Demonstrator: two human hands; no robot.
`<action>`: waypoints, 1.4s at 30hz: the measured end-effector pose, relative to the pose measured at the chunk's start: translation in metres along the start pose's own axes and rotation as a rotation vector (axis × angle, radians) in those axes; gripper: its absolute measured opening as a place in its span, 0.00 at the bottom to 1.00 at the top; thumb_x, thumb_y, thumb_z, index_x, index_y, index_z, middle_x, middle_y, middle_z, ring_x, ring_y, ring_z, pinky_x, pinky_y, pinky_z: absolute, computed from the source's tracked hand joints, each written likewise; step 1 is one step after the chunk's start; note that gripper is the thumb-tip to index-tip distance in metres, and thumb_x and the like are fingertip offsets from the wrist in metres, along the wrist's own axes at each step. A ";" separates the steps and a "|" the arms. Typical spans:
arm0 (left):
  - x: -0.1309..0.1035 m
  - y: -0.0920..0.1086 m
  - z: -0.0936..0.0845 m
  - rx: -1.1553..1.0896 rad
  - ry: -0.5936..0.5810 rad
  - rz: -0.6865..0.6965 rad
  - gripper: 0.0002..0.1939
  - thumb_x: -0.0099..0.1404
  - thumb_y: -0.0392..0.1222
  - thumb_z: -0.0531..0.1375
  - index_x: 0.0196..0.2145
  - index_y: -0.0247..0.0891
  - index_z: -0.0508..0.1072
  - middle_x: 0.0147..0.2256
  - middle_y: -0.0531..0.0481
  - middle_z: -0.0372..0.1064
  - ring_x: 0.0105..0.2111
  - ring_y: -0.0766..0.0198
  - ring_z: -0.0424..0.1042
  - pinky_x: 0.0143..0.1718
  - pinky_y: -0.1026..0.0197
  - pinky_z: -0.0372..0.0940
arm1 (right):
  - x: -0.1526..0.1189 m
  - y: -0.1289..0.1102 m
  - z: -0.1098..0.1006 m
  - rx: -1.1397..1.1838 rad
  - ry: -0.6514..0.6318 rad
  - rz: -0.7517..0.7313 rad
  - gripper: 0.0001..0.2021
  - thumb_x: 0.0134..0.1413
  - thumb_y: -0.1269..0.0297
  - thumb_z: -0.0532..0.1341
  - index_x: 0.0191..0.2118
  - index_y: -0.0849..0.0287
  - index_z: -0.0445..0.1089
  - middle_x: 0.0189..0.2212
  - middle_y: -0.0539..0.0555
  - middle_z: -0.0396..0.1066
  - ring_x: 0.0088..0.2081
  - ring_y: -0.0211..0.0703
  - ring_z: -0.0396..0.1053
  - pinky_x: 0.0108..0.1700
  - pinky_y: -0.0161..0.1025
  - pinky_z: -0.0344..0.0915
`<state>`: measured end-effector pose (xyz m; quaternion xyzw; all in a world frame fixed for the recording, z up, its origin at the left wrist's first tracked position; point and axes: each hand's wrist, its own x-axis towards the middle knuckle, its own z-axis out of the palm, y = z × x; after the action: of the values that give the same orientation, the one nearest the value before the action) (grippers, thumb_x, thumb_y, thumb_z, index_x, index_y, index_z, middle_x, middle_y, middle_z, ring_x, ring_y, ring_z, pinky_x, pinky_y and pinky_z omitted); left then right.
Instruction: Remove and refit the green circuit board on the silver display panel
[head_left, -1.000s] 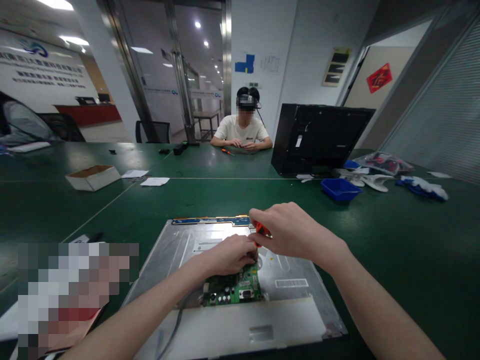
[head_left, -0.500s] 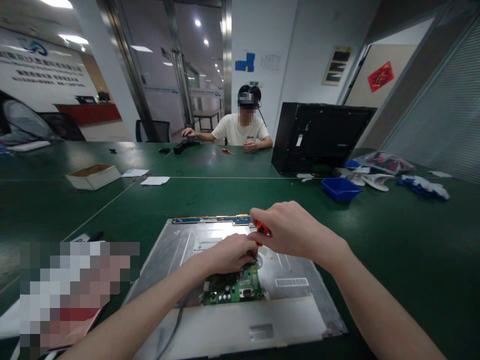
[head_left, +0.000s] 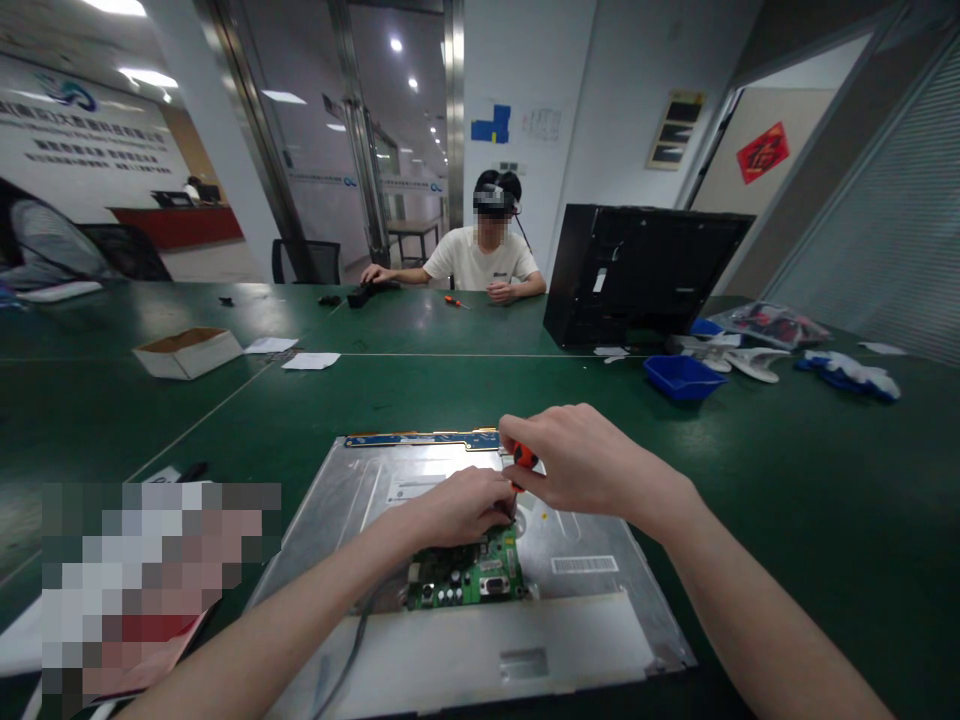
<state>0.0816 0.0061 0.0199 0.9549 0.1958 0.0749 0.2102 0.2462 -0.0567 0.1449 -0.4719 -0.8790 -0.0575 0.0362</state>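
A flat metal display panel [head_left: 592,620] lies face down in front of me, with a green circuit board [head_left: 465,580] on its back. My right hand [head_left: 577,450] grips the orange and black handle of a screwdriver [head_left: 524,458], which stands roughly upright over the board's far right corner. Close against the screwdriver's lower end, my left hand [head_left: 469,505] has its fingers curled and pinched together above the board. Whatever those fingers pinch is hidden. A grey cable [head_left: 352,650] runs from the board toward me.
A monitor [head_left: 645,275] stands at the back right, near a blue tray [head_left: 684,377] and gloves [head_left: 847,375]. On the left are an open box [head_left: 187,353] and papers [head_left: 311,361]. Across the green table sits a person [head_left: 484,250], with another screwdriver [head_left: 454,301] nearby.
The screwdriver handle has turned slightly in my right hand, and more orange shows. Both my hands stay in nearly the same place. The person opposite has shifted slightly left.
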 end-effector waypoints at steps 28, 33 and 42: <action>-0.008 0.002 -0.019 -0.072 0.052 -0.010 0.09 0.62 0.34 0.60 0.42 0.38 0.72 0.40 0.49 0.72 0.41 0.58 0.70 0.42 0.60 0.62 | -0.016 0.009 -0.021 0.116 0.149 0.051 0.11 0.52 0.54 0.63 0.32 0.55 0.64 0.23 0.45 0.67 0.25 0.36 0.61 0.27 0.35 0.48; -0.014 -0.001 -0.038 -0.051 0.172 0.013 0.08 0.63 0.33 0.58 0.42 0.38 0.70 0.41 0.48 0.71 0.41 0.59 0.69 0.43 0.58 0.62 | -0.017 0.011 -0.024 0.164 0.201 0.060 0.10 0.53 0.57 0.61 0.29 0.56 0.62 0.22 0.45 0.64 0.23 0.35 0.58 0.27 0.35 0.48; -0.050 0.023 -0.089 0.013 0.399 -0.078 0.05 0.67 0.37 0.55 0.40 0.38 0.70 0.39 0.48 0.71 0.39 0.61 0.70 0.40 0.59 0.64 | -0.029 0.000 -0.038 0.239 0.334 0.071 0.13 0.56 0.60 0.57 0.24 0.57 0.57 0.20 0.46 0.58 0.22 0.34 0.53 0.26 0.35 0.49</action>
<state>0.0242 -0.0002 0.1068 0.9141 0.2710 0.2531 0.1640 0.2627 -0.0854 0.1793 -0.4788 -0.8442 -0.0290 0.2393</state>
